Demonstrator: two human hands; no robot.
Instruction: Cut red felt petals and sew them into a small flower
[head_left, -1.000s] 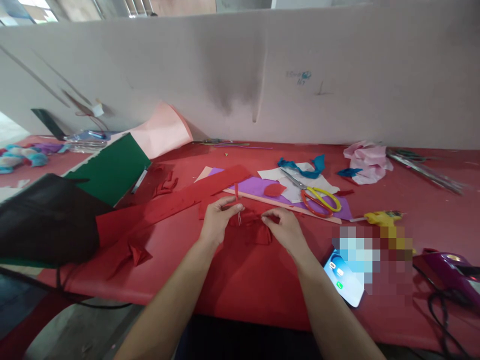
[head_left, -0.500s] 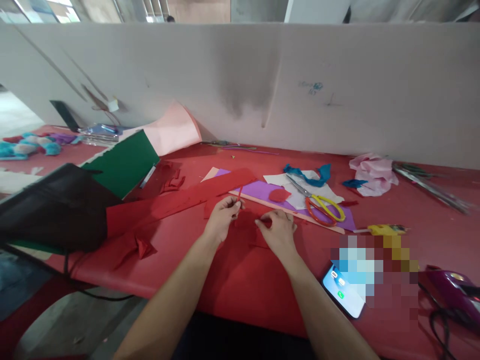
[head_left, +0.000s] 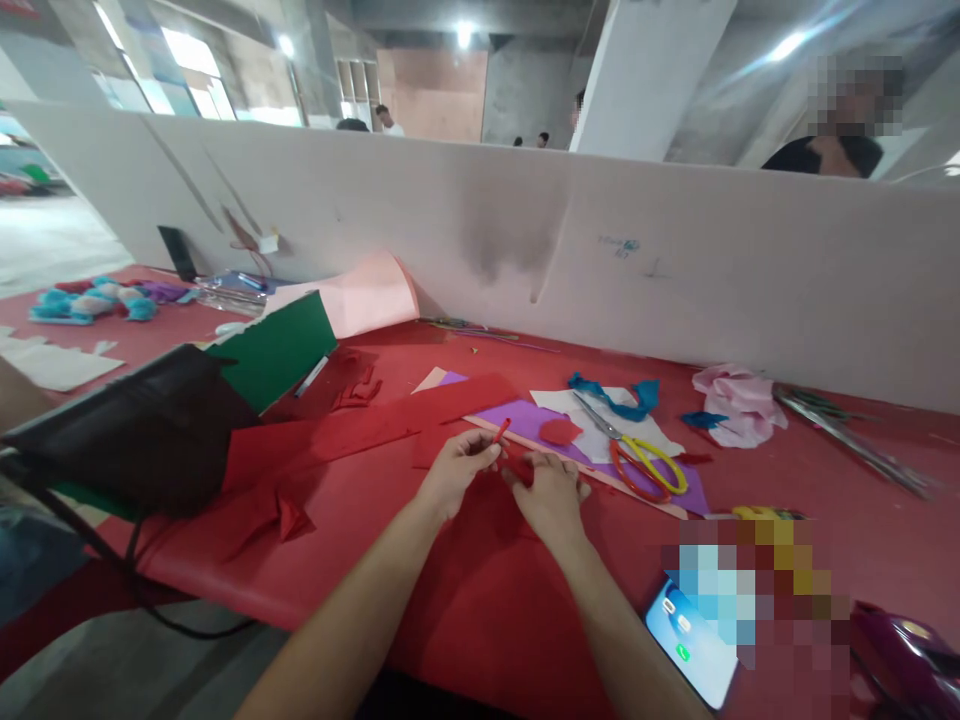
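In the middle of the head view, my left hand [head_left: 463, 470] pinches a thin red roll [head_left: 502, 430] that sticks up past its fingertips. My right hand [head_left: 553, 492] is just beside it, fingers curled over a piece of red paper [head_left: 517, 468] between the two hands. How firmly the right fingers grip is partly hidden. Behind the hands, a long red paper strip [head_left: 375, 418] runs leftward over the table. A red cut-out [head_left: 561, 431] rests on purple sheets [head_left: 510, 412]. Scissors [head_left: 626, 445] with red and yellow handles lie to the right.
A lit phone [head_left: 690, 640] and a purple device [head_left: 907, 650] are at the right. A dark bag [head_left: 135, 430] and green board [head_left: 281, 350] stand left. Pink paper [head_left: 739, 405] lies far right. A pale partition [head_left: 375, 220] closes the back; a person [head_left: 825, 155] is beyond it.
The view has tilted up, showing more of the room and people beyond the partition. The red roll now leans right in my left hand, and my right hand has come closer to it.
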